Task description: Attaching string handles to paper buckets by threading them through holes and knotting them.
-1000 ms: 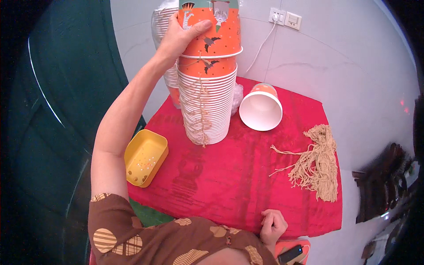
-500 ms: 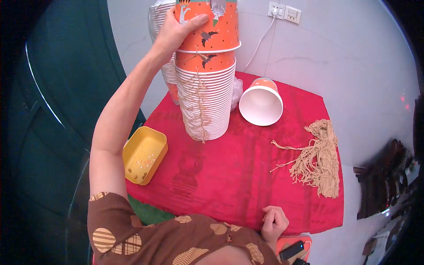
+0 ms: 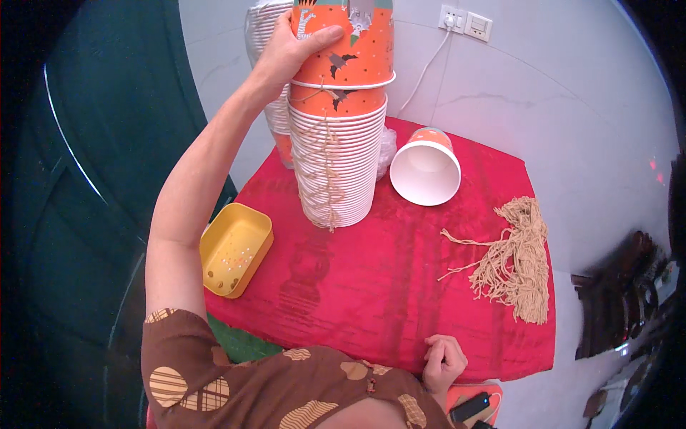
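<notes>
A tall stack of nested paper buckets (image 3: 341, 171) stands upside-down-to-rim at the back middle of the table, its many white rims piled closely. Loops of tan twine (image 3: 330, 171) hang down its side. On top sits an orange paper bucket (image 3: 350, 53) printed with bats, its upper end cut off by the picture's edge. My left hand (image 3: 293, 53) grips this top bucket, thumb across its front; the other fingers are mostly hidden. Near the front edge, my right hand (image 3: 444, 361) rests with fingers curled in, nothing visible in it.
One bucket (image 3: 426, 171) lies on its side, white opening toward me. A tan twine bundle (image 3: 525, 264) lies at the right. A yellow tray (image 3: 239, 247) with small bits stands left. Behind the stack are wrapped buckets (image 3: 268, 43). A red cloth (image 3: 371, 300) covers the table.
</notes>
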Motion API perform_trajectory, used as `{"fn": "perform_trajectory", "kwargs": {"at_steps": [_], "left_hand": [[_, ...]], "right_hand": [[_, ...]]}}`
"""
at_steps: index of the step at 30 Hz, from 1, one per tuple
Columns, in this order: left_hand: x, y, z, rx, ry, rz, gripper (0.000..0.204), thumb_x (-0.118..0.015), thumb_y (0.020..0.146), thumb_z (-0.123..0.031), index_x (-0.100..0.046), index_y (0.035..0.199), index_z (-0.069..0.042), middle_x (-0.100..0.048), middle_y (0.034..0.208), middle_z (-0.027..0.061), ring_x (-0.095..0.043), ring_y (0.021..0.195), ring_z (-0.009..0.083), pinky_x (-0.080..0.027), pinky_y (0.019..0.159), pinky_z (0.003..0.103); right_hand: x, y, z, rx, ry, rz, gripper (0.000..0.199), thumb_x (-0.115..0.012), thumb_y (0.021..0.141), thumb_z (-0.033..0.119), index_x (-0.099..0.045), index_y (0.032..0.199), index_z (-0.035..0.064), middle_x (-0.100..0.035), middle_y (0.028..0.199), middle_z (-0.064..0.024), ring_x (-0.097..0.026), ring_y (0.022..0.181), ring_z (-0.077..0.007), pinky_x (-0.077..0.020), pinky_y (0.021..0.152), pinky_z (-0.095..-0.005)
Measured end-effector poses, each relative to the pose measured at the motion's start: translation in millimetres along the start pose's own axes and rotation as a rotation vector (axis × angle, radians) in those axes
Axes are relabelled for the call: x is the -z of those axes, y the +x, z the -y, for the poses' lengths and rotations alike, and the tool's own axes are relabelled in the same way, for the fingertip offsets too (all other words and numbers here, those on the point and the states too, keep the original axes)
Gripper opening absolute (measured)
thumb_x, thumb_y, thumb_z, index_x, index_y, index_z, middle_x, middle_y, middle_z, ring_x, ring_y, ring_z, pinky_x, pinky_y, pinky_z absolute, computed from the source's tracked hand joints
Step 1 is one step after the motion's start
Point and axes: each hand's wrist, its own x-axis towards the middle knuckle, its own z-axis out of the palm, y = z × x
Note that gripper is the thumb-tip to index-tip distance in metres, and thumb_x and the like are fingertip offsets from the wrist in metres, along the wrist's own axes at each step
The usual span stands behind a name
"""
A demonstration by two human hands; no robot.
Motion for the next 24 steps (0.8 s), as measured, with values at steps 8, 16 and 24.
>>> {"fn": "perform_trajectory", "kwargs": {"at_steps": [8,16,24], "left_hand": [[-1.3,-1.3,0.2,0.001,-0.006,-0.008,0.075,-0.074,0.080,-0.045,-0.040,0.130,-0.001,-0.059,0.116,0.0142,-0.064,0.103,0.0193,-0.053,0.091,0.033],[0.6,-0.7,3.9,0.003,0.013,-0.014,0.076,-0.074,0.080,-0.046,-0.040,0.130,-0.001,-0.059,0.116,0.0134,-0.063,0.103,0.0194,-0.052,0.092,0.033],[-1.2,-1.8,2.9,0.010,0.006,-0.009,0.079,-0.075,0.078,-0.048,-0.040,0.131,-0.002,-0.059,0.116,0.0141,-0.064,0.102,0.0200,-0.053,0.091,0.034]], "right_hand": [[-0.8,0.0,-1.4,0.021,-0.003,-0.009,0.022,-0.049,0.090,0.000,-0.062,0.073,-0.0064,-0.063,0.071,-0.0123,-0.049,0.047,-0.0101,-0.0367,0.046,-0.0246],[0.0,-0.3,-1.5,0.013,0.012,0.005,0.021,-0.048,0.090,-0.001,-0.062,0.075,-0.0065,-0.063,0.074,-0.0120,-0.049,0.048,-0.0091,-0.0364,0.046,-0.0235],[0.3,0.3,-1.0,0.020,0.006,0.013,0.021,-0.049,0.091,0.000,-0.061,0.075,-0.0059,-0.063,0.075,-0.0118,-0.048,0.048,-0.0088,-0.0364,0.046,-0.0231]]}}
